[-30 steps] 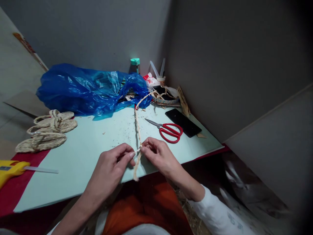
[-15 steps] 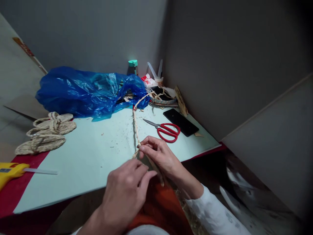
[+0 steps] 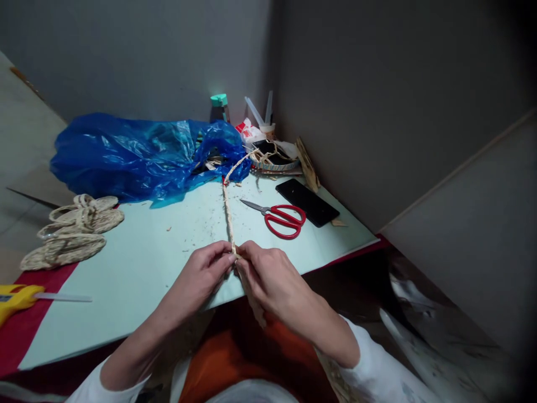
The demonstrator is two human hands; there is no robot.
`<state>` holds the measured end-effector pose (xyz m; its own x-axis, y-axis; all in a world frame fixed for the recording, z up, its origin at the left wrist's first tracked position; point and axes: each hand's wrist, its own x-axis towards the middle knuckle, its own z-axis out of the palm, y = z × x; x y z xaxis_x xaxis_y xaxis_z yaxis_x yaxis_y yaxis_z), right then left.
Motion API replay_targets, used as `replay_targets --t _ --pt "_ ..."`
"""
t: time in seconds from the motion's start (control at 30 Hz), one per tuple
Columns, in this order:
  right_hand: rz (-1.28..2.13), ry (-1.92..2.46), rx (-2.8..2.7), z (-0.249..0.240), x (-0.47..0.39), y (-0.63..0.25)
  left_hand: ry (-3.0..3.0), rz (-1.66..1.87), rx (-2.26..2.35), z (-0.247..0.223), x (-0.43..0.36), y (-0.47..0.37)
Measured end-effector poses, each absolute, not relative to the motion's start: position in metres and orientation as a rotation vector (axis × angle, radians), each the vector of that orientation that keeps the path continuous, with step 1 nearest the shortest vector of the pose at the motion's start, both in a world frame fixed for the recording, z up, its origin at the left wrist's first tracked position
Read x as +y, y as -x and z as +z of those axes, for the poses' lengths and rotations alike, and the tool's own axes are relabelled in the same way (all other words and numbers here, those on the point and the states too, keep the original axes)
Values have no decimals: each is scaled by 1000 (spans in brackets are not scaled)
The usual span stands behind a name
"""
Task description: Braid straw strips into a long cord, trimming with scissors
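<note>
A pale braided straw cord (image 3: 229, 215) runs from the back of the table toward me, pulled fairly straight. My left hand (image 3: 205, 271) pinches its near end from the left, thumb and fingers closed. From the right, my right hand (image 3: 272, 280) is also closed on the cord's end, its fingertips meeting those of the left. A loose strand (image 3: 257, 310) hangs below my right hand over the table's front edge. The exact crossing of the strands is hidden between the fingertips. Red-handled scissors (image 3: 279, 218) lie slightly open to the right of the cord.
Woven straw sandals (image 3: 62, 252) sit at the left, near a yellow glue gun (image 3: 17, 302). Behind lies a blue plastic bag (image 3: 126, 159). A black phone (image 3: 307, 201), a basket-like tray (image 3: 274, 164) and a green-lidded bottle (image 3: 219, 106) stand or lie toward the back right.
My left hand has moved up and forward from beneath the right to the cord's end, where it now pinches. My right hand has turned inward beside it. The view has shifted slightly.
</note>
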<state>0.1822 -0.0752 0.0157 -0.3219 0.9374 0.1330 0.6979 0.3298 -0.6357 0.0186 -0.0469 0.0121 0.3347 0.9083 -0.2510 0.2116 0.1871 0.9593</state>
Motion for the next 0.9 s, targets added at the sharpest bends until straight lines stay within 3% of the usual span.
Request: replay_targets --t 0.17,0.3,0.73,0.9 --pt "41 1529 -2271 14 -87 -171 -1374 765 1270 13 -49 -21" --pt "-245 1412 -2192 8 -92 -160 -1272 849 1342 11 -54 -24" --pt "-201 1185 -1990 -20 -122 -141 -1028 868 1177 12 -54 -17" --pt "-135 1197 -2152 -16 -124 -144 -1061 834 1124 12 -53 -12"
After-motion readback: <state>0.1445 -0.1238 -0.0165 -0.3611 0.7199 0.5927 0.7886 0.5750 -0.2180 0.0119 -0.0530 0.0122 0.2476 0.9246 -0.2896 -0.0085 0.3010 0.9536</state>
